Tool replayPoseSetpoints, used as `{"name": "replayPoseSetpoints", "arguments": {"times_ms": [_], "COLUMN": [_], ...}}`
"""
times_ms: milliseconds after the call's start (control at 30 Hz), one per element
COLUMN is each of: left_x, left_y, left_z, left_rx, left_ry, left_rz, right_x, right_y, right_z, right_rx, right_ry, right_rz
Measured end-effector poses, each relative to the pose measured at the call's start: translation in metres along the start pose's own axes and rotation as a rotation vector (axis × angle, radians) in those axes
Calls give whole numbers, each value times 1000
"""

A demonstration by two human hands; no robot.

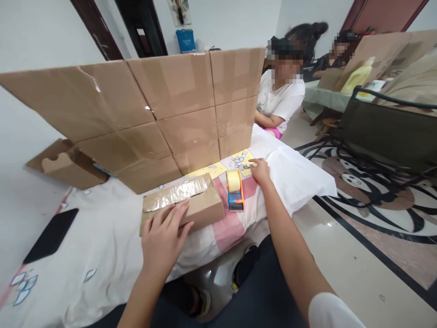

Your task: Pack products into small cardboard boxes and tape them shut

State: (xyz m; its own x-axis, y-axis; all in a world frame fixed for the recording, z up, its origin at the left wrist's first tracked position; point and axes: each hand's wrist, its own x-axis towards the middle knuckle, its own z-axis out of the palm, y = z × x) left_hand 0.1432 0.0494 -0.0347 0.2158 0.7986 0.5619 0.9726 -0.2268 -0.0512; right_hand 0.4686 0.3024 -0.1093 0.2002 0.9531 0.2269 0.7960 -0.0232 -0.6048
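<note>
My left hand (166, 237) rests on the near side of a closed cardboard box (205, 206), its fingers spread over the top and the thumb lower on the front. Clear shiny tape runs along the top of this box. To the right of the box lies a tape dispenser (235, 193) with an orange and blue frame and a wide roll of tape. My right hand (261, 171) hovers or rests just beyond the dispenser, over the patterned cloth; I cannot tell which. Its index finger stretches out to the left, and the other fingers are partly hidden.
Stacked cardboard boxes (186, 111) form a wall across the table's back. An opened carton (73, 166) stands behind their left end. A black tablet-like slab (51, 236) lies at left. One person (282, 98) sits beyond the boxes; a dark folding chair (392, 132) stands at right.
</note>
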Motion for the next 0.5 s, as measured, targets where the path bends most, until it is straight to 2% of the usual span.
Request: {"name": "replayPoseSetpoints", "arguments": {"times_ms": [133, 233, 500], "left_x": [2, 7, 17], "left_y": [-4, -7, -8], "left_z": [6, 9, 16], "left_rx": [47, 58, 92], "left_ry": [54, 69, 119], "left_rz": [35, 59, 62], "right_x": [16, 26, 34], "right_y": [4, 10, 23], "right_z": [1, -3, -4], "right_rx": [-125, -131, 24], "right_ry": [-181, -245, -171], "right_rz": [-75, -129, -139]}}
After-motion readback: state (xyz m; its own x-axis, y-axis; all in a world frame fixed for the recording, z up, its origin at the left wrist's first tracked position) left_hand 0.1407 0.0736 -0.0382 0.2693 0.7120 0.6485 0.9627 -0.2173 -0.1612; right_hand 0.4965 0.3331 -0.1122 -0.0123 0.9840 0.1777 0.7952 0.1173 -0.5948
